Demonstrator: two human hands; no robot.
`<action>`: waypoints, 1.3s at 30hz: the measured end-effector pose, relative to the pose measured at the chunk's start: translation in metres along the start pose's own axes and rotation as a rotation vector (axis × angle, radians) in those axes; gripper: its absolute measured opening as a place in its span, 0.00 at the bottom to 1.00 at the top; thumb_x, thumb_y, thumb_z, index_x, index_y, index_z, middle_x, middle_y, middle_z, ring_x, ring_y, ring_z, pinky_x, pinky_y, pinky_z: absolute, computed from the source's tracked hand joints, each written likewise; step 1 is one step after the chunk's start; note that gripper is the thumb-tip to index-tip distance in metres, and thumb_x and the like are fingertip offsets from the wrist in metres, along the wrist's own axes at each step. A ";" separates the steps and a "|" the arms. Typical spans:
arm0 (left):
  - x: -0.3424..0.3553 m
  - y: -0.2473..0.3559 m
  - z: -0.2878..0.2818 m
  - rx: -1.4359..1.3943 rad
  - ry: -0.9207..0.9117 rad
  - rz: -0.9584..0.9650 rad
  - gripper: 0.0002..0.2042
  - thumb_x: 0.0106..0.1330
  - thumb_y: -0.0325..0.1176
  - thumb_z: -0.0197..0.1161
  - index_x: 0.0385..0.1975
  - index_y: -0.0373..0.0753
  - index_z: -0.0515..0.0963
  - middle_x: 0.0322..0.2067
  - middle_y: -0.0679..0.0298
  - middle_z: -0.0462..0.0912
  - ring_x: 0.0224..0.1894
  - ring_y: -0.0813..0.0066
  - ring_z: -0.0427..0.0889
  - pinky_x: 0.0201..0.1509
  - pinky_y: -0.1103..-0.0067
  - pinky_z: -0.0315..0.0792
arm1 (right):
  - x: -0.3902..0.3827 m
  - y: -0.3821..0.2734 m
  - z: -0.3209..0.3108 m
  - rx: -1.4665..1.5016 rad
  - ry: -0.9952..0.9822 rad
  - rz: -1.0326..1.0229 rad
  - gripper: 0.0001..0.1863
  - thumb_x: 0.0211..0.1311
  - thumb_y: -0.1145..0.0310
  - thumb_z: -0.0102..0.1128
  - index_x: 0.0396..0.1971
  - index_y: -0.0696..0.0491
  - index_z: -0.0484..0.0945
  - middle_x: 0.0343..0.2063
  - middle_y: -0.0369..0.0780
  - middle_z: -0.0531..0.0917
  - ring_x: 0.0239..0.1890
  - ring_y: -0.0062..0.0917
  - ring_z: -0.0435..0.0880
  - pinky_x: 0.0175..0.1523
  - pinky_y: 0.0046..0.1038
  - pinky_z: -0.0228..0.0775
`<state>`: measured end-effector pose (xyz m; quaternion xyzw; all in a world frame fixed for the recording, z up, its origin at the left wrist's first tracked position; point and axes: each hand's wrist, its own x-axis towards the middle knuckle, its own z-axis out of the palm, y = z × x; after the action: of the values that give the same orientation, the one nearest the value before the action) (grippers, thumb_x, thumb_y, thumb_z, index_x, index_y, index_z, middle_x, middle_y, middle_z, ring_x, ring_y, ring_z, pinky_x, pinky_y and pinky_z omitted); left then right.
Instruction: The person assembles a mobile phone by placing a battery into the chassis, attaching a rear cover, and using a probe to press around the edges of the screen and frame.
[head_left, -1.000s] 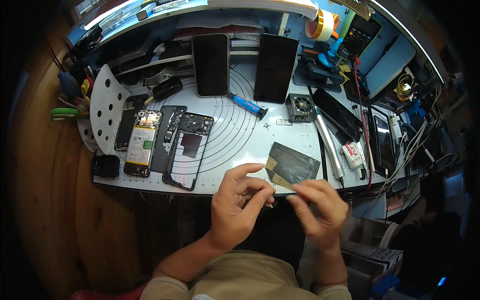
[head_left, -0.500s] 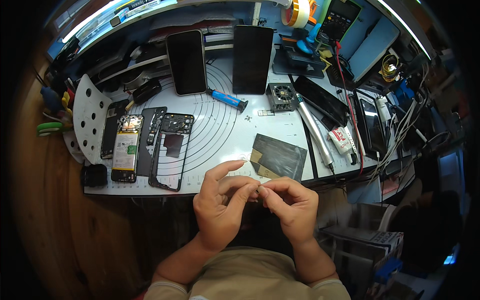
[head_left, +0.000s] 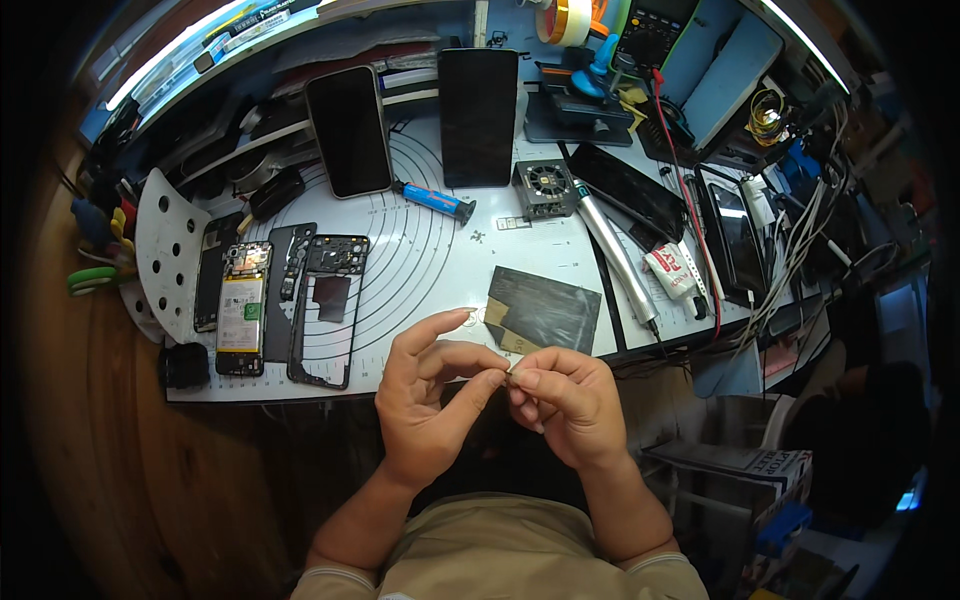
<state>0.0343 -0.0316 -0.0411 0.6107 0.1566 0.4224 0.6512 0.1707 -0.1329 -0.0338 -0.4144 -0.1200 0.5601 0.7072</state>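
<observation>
My left hand (head_left: 425, 405) and my right hand (head_left: 570, 410) meet at the front edge of the mat, thumbs and fingertips closed together on something tiny that I cannot make out. The left index finger is raised. Just beyond them lies a dark rectangular sheet (head_left: 550, 305) with a tan patch (head_left: 515, 335) at its lower left corner. To the left are an opened phone with its battery exposed (head_left: 240, 310), a grey back plate (head_left: 288, 320) and a black phone frame (head_left: 335, 255). A blue tube (head_left: 430, 200) lies farther back.
Two upright dark phones (head_left: 350, 130) (head_left: 478, 120) stand at the back. On the right are a small fan (head_left: 545, 188), a silver pen-shaped tool (head_left: 615, 260), a dark phone (head_left: 625, 195) and tangled cables (head_left: 800, 230). A perforated white holder (head_left: 170, 250) stands left, a multimeter (head_left: 645, 30) back right.
My right hand has come inward to my left, its fingertips now pinched against the left ones. The whole view has shifted, so the bench sits farther left in the picture.
</observation>
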 end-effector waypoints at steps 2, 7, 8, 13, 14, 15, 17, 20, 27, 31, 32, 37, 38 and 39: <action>0.000 -0.005 0.000 0.013 0.004 0.040 0.26 0.67 0.12 0.61 0.64 0.30 0.63 0.39 0.53 0.85 0.43 0.74 0.85 0.51 0.78 0.79 | 0.000 -0.001 0.002 -0.043 0.001 -0.031 0.07 0.66 0.74 0.65 0.37 0.63 0.83 0.29 0.43 0.85 0.25 0.19 0.80 0.27 0.19 0.70; 0.003 -0.011 -0.001 0.078 0.017 0.102 0.25 0.67 0.14 0.61 0.63 0.31 0.64 0.36 0.56 0.84 0.40 0.76 0.84 0.50 0.78 0.79 | -0.003 0.000 0.007 -0.290 0.034 -0.179 0.08 0.69 0.74 0.64 0.42 0.63 0.85 0.33 0.41 0.87 0.31 0.16 0.84 0.33 0.17 0.74; 0.003 -0.011 -0.002 0.097 0.009 0.112 0.24 0.68 0.14 0.61 0.62 0.31 0.64 0.36 0.56 0.84 0.40 0.76 0.84 0.50 0.78 0.79 | -0.002 0.001 0.005 -0.301 0.027 -0.179 0.09 0.69 0.74 0.64 0.43 0.63 0.85 0.34 0.41 0.88 0.32 0.17 0.84 0.34 0.17 0.75; 0.002 -0.022 -0.008 0.140 -0.010 0.154 0.22 0.68 0.14 0.61 0.60 0.31 0.66 0.36 0.56 0.84 0.39 0.76 0.83 0.49 0.78 0.79 | 0.001 0.002 0.003 -0.325 0.017 -0.160 0.09 0.69 0.75 0.64 0.44 0.64 0.85 0.34 0.42 0.88 0.32 0.18 0.85 0.34 0.18 0.76; 0.002 -0.025 -0.010 0.163 -0.014 0.180 0.22 0.68 0.14 0.61 0.60 0.31 0.66 0.36 0.56 0.84 0.39 0.75 0.83 0.48 0.78 0.78 | 0.002 0.003 0.003 -0.315 0.018 -0.142 0.09 0.69 0.75 0.64 0.43 0.64 0.85 0.34 0.42 0.88 0.32 0.18 0.85 0.34 0.18 0.76; 0.002 -0.028 -0.012 0.186 -0.018 0.206 0.22 0.67 0.13 0.61 0.60 0.31 0.66 0.35 0.56 0.84 0.38 0.75 0.83 0.48 0.78 0.78 | 0.004 0.003 0.003 -0.306 0.018 -0.124 0.09 0.69 0.75 0.64 0.43 0.65 0.85 0.34 0.42 0.88 0.32 0.18 0.85 0.34 0.18 0.76; 0.001 -0.029 -0.010 0.188 -0.023 0.232 0.22 0.67 0.12 0.61 0.59 0.31 0.66 0.35 0.55 0.83 0.38 0.74 0.84 0.47 0.78 0.79 | 0.003 0.004 0.004 -0.299 0.033 -0.129 0.08 0.68 0.76 0.64 0.42 0.65 0.85 0.33 0.45 0.88 0.31 0.21 0.86 0.32 0.20 0.76; 0.002 -0.034 -0.012 0.188 -0.036 0.296 0.22 0.66 0.11 0.60 0.58 0.31 0.65 0.35 0.54 0.83 0.37 0.72 0.84 0.45 0.77 0.79 | 0.004 0.003 0.004 -0.286 0.040 -0.115 0.08 0.67 0.77 0.65 0.42 0.66 0.85 0.33 0.45 0.88 0.31 0.21 0.86 0.32 0.20 0.76; 0.003 -0.036 -0.012 0.127 -0.057 0.372 0.22 0.66 0.08 0.57 0.57 0.33 0.63 0.34 0.52 0.81 0.35 0.69 0.83 0.41 0.76 0.80 | 0.004 0.002 0.006 -0.300 0.033 -0.085 0.08 0.67 0.75 0.65 0.41 0.65 0.85 0.33 0.43 0.88 0.30 0.19 0.85 0.33 0.19 0.76; 0.002 -0.030 -0.014 0.178 -0.092 0.304 0.25 0.66 0.09 0.58 0.56 0.38 0.58 0.33 0.52 0.81 0.34 0.69 0.82 0.42 0.75 0.79 | 0.004 0.003 0.007 -0.333 0.056 -0.087 0.08 0.67 0.75 0.66 0.41 0.65 0.86 0.32 0.43 0.88 0.30 0.19 0.85 0.33 0.19 0.77; 0.002 -0.030 -0.015 0.183 -0.087 0.289 0.25 0.66 0.09 0.58 0.56 0.38 0.58 0.34 0.52 0.81 0.34 0.69 0.82 0.42 0.76 0.79 | 0.004 0.003 0.007 -0.315 0.058 -0.083 0.08 0.67 0.75 0.65 0.41 0.65 0.85 0.32 0.43 0.88 0.30 0.19 0.85 0.33 0.20 0.77; 0.002 -0.027 -0.013 0.171 -0.069 0.229 0.24 0.66 0.10 0.59 0.57 0.36 0.59 0.35 0.51 0.82 0.36 0.71 0.83 0.43 0.78 0.79 | 0.005 0.002 0.003 -0.236 0.025 -0.077 0.08 0.68 0.76 0.65 0.42 0.65 0.85 0.32 0.43 0.88 0.31 0.20 0.85 0.33 0.20 0.77; 0.003 -0.028 -0.013 0.142 -0.058 0.230 0.23 0.67 0.11 0.59 0.58 0.34 0.61 0.35 0.51 0.83 0.37 0.71 0.84 0.43 0.78 0.80 | 0.005 0.003 0.003 -0.226 0.030 -0.085 0.08 0.68 0.76 0.65 0.42 0.65 0.85 0.32 0.43 0.88 0.31 0.20 0.85 0.33 0.20 0.78; 0.003 -0.027 -0.013 0.112 -0.046 0.231 0.22 0.67 0.12 0.60 0.58 0.31 0.63 0.36 0.52 0.84 0.37 0.71 0.85 0.43 0.78 0.80 | 0.005 0.003 0.003 -0.216 0.035 -0.092 0.08 0.68 0.76 0.64 0.42 0.65 0.85 0.32 0.43 0.87 0.31 0.20 0.85 0.33 0.20 0.78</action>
<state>0.0370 -0.0180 -0.0680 0.6698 0.0936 0.4709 0.5664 0.1678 -0.1273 -0.0355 -0.4921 -0.1862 0.5035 0.6853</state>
